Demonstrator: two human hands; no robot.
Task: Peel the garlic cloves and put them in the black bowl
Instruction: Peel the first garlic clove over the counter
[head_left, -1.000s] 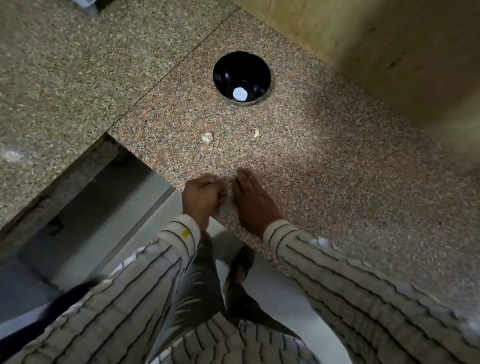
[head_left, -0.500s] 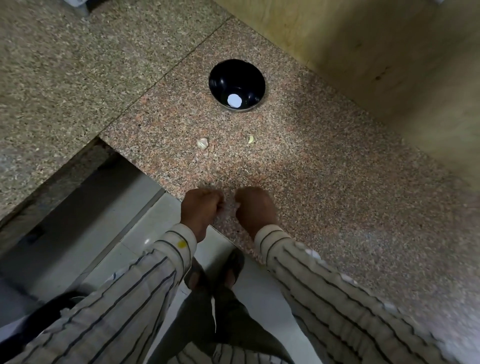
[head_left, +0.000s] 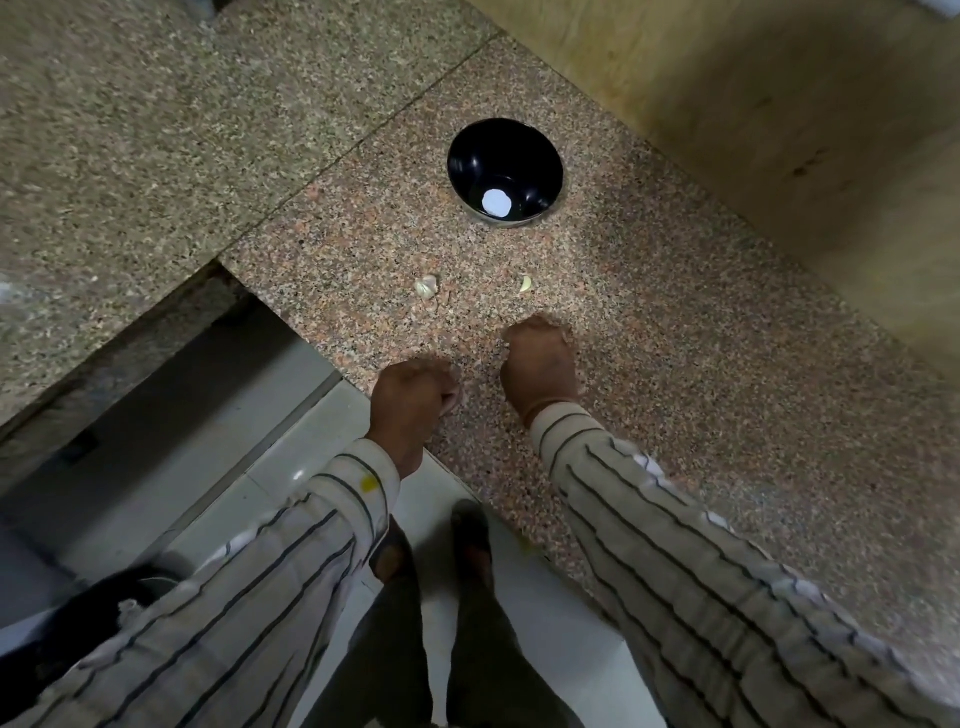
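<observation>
The black bowl (head_left: 506, 156) stands on the speckled granite counter (head_left: 727, 395) and has a white round spot at its bottom. Short of the bowl lie a pale garlic piece (head_left: 426, 286) and a single garlic clove (head_left: 525, 283). My left hand (head_left: 410, 402) hangs at the counter's front edge, its fingers curled round a pale bit of garlic. My right hand (head_left: 540, 364) is over the counter between that edge and the lone clove, fingers curled under. A small white speck shows at its fingertips; the rest of what it holds is hidden.
A wooden panel (head_left: 753, 93) rises behind the bowl on the right. A greyer granite slab (head_left: 156, 130) adjoins on the left, with a gap down to the tiled floor (head_left: 249, 415). My feet are below the counter edge.
My hands were together at the counter edge. They have separated, and my right hand has moved forward toward the loose clove and the bowl. The camera view has shifted.
</observation>
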